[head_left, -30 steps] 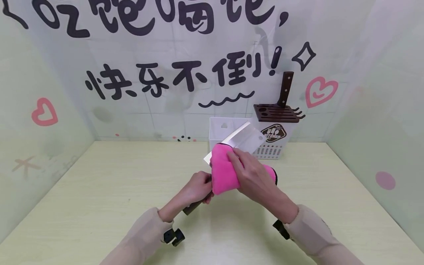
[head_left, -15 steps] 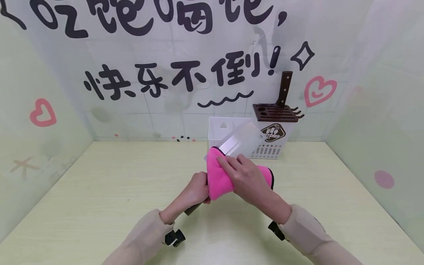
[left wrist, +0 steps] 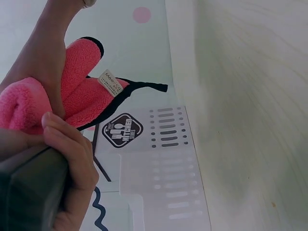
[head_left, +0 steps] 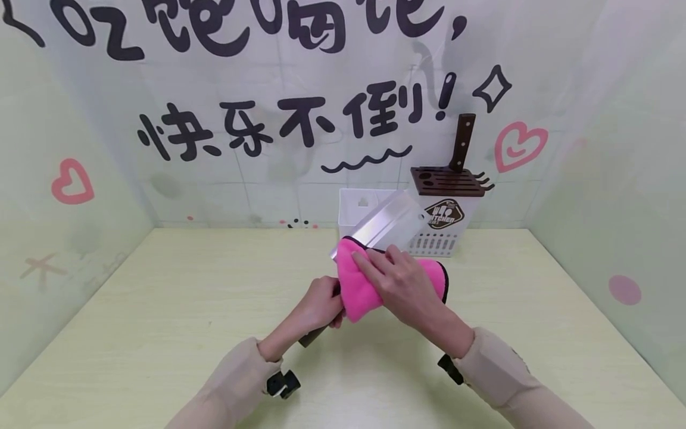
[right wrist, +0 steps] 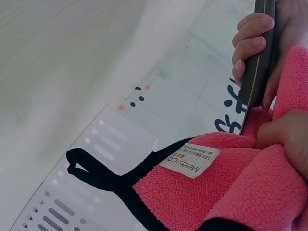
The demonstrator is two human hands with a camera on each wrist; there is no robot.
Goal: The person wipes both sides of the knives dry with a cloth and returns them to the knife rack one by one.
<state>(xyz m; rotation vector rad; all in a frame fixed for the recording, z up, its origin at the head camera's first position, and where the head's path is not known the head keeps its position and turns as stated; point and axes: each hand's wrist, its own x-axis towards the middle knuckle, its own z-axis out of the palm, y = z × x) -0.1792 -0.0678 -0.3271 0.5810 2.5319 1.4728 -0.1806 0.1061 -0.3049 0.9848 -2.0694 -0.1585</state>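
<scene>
My left hand [head_left: 321, 302] grips the dark handle [right wrist: 257, 72] of a cleaver, whose wide metal blade [head_left: 393, 217] points up and to the right. A pink cloth [head_left: 355, 289] with black edging covers the lower part of the blade. My right hand [head_left: 409, 287] holds this cloth against the blade, thumb and fingers partly bent round it. In the right wrist view, the cloth's white label [right wrist: 190, 160] and black loop [right wrist: 91, 168] hang out below the hand. Cloth hides the blade near the handle.
A white knife rack [head_left: 447, 238] with a brown slotted top stands by the back wall, one brown knife handle [head_left: 462, 143] rising from it. Left of it, partly behind the blade, is a white bin [head_left: 354, 208]. The pale tabletop [head_left: 214, 286] spreads around my arms.
Over the past second, my right hand and the cloth have shifted slightly left and down toward the handle, and the blade's tilt has changed a little. My left hand keeps its hold.
</scene>
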